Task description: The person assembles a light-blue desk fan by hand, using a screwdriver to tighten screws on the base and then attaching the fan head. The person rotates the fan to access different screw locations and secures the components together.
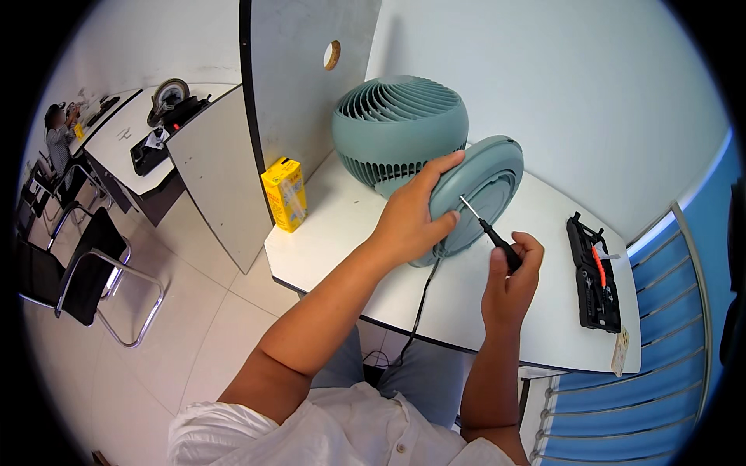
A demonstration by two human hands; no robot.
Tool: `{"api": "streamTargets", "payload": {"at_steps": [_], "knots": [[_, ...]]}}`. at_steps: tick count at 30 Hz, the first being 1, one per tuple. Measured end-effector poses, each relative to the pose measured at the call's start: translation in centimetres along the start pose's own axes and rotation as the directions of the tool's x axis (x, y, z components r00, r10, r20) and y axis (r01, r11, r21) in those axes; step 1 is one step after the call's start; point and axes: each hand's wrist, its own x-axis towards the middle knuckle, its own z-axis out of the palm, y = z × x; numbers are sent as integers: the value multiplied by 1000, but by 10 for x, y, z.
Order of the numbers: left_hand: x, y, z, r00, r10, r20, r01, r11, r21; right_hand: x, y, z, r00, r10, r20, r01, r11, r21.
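Observation:
A grey-green desk fan (pixel 400 128) lies on the white table, its round grille turned up and its round base (pixel 497 175) tipped toward me. My left hand (pixel 416 210) is closed on the base's left rim, thumb on the underside and fingers over the back. My right hand (pixel 513 279) grips the black handle of a screwdriver (pixel 497 239). Its metal shaft slants up and left, with the tip at the underside of the base; whether it sits in a screw I cannot tell. A black power cord (pixel 423 299) runs from the base over the table's front edge.
An open black tool case (pixel 594 276) lies at the right of the white table (pixel 342 225). A yellow box (pixel 285 194) stands by the grey partition (pixel 299 85) at left. Metal railing (pixel 691 256) borders the right side. Black chairs (pixel 97 268) and a seated person (pixel 58 140) are farther left.

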Motion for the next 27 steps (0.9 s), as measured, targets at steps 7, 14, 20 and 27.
{"api": "streamTargets", "payload": {"at_steps": [7,14,20,27], "knots": [[0,6,1,996,-85,-21,84,996,-14,-7,-5,-12,980,-166,107,181,972,-148],[1,4,1,996,-89,-16,88,996,-26,-1,-15,-9,993,-119,26,121,986,-118],[-1,6,1,997,-75,-11,76,997,12,4,-16,-16,990,-10,141,11,1000,-8],[6,14,-3,986,164,10,-158,931,328,3,-5,-19,962,-230,145,219,972,84]]}}
